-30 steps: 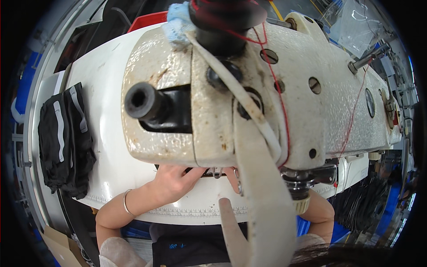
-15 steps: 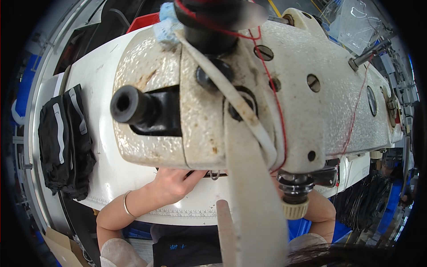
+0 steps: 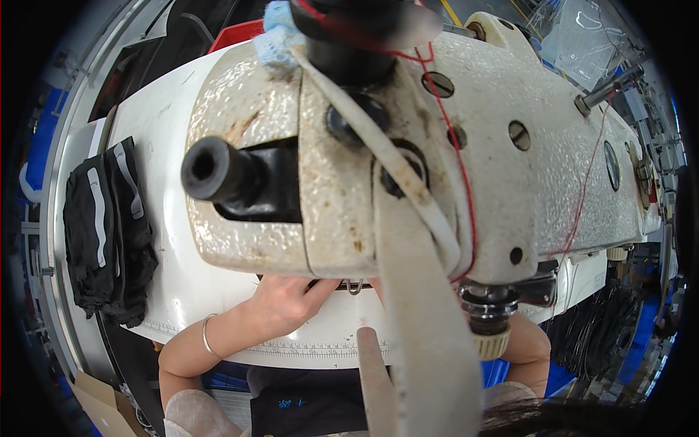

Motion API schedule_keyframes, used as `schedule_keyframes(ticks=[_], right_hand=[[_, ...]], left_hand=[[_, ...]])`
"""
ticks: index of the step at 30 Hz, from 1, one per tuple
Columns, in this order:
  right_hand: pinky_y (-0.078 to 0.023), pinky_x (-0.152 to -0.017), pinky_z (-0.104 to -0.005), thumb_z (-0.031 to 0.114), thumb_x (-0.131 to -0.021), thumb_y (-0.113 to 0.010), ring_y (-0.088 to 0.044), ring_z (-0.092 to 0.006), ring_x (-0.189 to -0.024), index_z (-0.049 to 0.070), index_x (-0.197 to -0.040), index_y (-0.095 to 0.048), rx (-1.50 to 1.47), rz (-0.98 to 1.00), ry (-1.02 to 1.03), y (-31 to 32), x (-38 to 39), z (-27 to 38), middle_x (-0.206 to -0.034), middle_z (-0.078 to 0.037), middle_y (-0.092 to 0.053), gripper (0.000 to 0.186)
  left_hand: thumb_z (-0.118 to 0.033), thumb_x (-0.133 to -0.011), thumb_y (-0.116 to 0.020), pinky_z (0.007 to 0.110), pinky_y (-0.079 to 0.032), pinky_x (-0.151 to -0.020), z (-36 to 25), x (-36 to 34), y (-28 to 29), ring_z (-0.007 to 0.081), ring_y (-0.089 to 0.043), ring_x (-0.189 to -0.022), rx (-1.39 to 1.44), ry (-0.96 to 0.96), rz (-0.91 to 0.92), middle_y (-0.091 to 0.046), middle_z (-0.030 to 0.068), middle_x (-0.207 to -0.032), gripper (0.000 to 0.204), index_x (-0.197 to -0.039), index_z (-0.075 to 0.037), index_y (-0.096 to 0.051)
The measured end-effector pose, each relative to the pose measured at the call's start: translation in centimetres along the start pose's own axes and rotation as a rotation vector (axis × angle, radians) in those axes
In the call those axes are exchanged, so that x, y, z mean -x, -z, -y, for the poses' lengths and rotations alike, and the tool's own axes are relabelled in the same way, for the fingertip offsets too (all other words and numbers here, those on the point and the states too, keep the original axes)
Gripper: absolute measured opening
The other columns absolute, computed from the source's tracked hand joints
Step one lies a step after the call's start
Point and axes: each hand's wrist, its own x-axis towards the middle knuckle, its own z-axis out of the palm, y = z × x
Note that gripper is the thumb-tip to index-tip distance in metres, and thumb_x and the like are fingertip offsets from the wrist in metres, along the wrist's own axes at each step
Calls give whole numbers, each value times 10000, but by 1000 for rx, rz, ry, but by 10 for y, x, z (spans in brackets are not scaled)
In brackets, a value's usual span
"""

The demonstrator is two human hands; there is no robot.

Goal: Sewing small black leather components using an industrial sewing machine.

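Note:
A cream sewing machine head [image 3: 342, 226] fills the middle and hides much of the work area. My left hand [image 3: 287, 304] is at its lower edge, fingers curled and partly under the head. Something dark shows by its thumb and forefinger, too covered to name. Just right of it is a bent wire loop [image 3: 354, 288]. Only a sliver of my right hand [image 3: 376, 285] shows beside this loop; its fingers are hidden behind the machine, and its forearm [image 3: 528, 346] comes in from the lower right. Red thread [image 3: 457, 153] runs down the machine's front.
Folded black fabric pieces [image 3: 105, 237] with pale strips lie on the white table [image 3: 171, 291] at the left. A ruler scale [image 3: 306, 349] follows the table's near edge. A cardboard box [image 3: 109, 411] stands lower left. Black cords or strips [image 3: 586, 328] hang at the right.
The machine sits slightly further right in the picture. A sliver of my right hand now shows beside the wire loop. My left hand has barely moved.

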Motion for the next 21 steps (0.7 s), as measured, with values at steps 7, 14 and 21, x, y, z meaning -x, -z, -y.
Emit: schedule_keyframes(ticks=[7, 14, 21], right_hand=[[-493, -822, -350, 165, -822, -596, -627, -244, -940, 66, -1044, -606, -218, 121, -206, -10, 2, 0, -946, -131, -637, 243], [-492, -788, -368, 202, -815, -606, -621, -217, -961, 114, -1014, -627, -164, 285, -284, 5, 2, 8, -975, -96, -645, 219], [-493, -730, -392, 210, -804, -609, -612, -195, -978, 134, -949, -651, 164, 380, -142, 22, -8, 12, -970, -30, -657, 170]], left_hand=[[24, -573, -639, 405, -503, -761, -1, 2, 8, 299, -609, -891, -62, -7, 39, -627, 155, -957, 353, -924, 44, -669], [3, -589, -646, 361, -502, -757, -3, -4, 14, 265, -581, -916, -159, -41, 86, -609, 113, -1021, 410, -998, 34, -656], [4, -570, -662, 371, -502, -756, -4, -9, 13, 286, -577, -911, -102, -53, 49, -597, 130, -1028, 422, -991, 36, -647]])
